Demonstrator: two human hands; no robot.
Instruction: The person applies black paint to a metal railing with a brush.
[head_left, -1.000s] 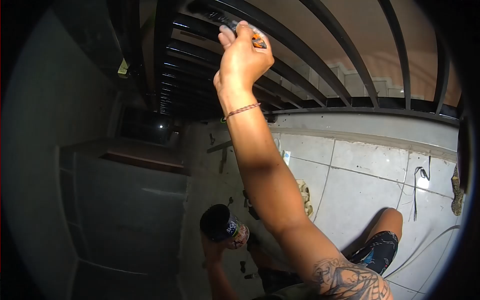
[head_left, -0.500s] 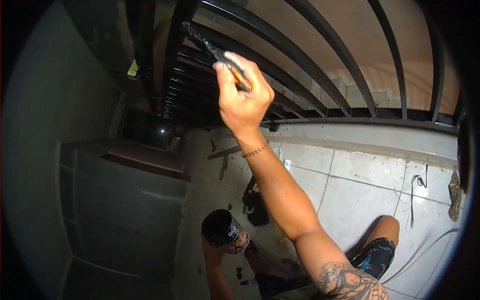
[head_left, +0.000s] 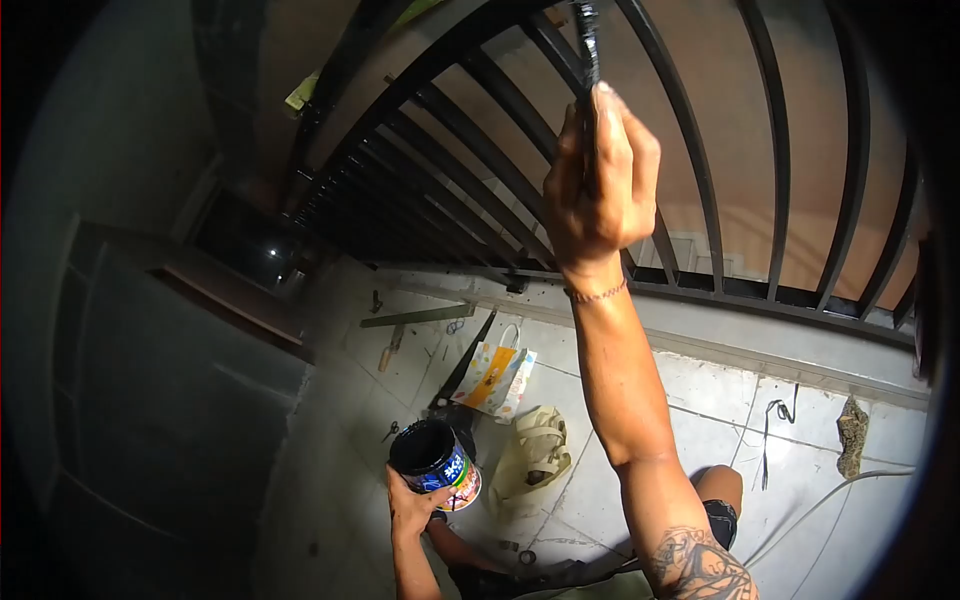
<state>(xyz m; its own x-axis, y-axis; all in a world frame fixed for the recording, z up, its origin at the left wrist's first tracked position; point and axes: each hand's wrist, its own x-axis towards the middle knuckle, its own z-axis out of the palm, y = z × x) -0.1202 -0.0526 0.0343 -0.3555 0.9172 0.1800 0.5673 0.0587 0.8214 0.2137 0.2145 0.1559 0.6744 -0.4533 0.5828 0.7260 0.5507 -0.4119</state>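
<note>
My right hand (head_left: 615,185) is closed around a paintbrush (head_left: 588,40) whose bristles are coated in wet black paint. The brush points up, overlapping the upper part of a black metal railing (head_left: 760,300) with many bars. Low on the left, my left hand (head_left: 408,508) grips a paint can (head_left: 462,480) from the side, thumb across its colourful label. Black paint coats the can's open mouth and inner wall.
On the tiled floor stand a patterned paper bag (head_left: 495,375) and a cream bag (head_left: 540,450). A long flat strip (head_left: 418,316) lies near the railing's foot. Further right are a black cord (head_left: 768,440) and a rough brown piece (head_left: 852,438). A dark panel (head_left: 170,400) rises at left.
My right hand and the brush have moved right and up, away from the railing's left corner. The view has shifted, bringing both bags into sight. The can stays in my left hand.
</note>
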